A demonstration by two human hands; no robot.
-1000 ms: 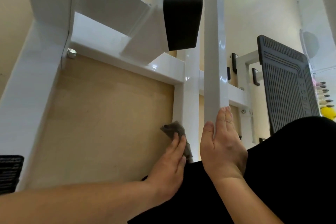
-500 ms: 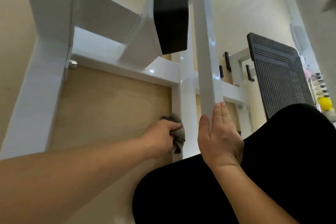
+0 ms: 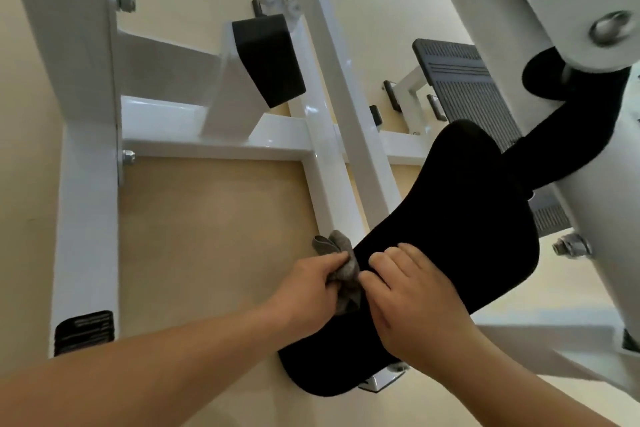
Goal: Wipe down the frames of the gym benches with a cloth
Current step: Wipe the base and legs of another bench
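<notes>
Centre frame: a person's left hand (image 3: pixel 311 282) pinches a crumpled grey cloth (image 3: pixel 341 270) at the lower end of a white-painted steel frame upright (image 3: pixel 327 191). The right hand (image 3: pixel 412 291) lies on the black padded seat (image 3: pixel 467 218), fingers bent, grip unclear. Long upward strokes along the upright, with the pad steadied, would likely clean best.

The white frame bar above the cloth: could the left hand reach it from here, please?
Probably yes: the left hand grips the cloth at the lower end of the white frame bar, with nothing between; the seat pad lies to the right.
</notes>
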